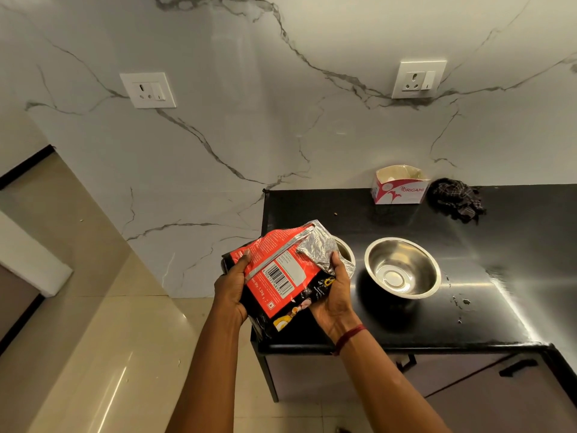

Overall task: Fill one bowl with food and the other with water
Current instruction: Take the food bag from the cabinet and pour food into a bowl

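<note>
A red and black food bag [278, 270] with a silver foil top is held over the left end of the black counter [499, 276]. My left hand [231, 285] grips its left side. My right hand [334, 295] holds its right side near the crumpled foil opening. The bag's top tilts toward a steel bowl [345, 250] that is mostly hidden behind it. A second steel bowl [402, 271] stands to the right, and it looks empty.
A white and red Origami box [398, 185] and a dark checked cloth [456, 198] sit at the back of the counter against the marble wall. Water drops [460, 303] lie near the front edge. Cabinet doors with black handles [516, 367] are below. Beige floor lies to the left.
</note>
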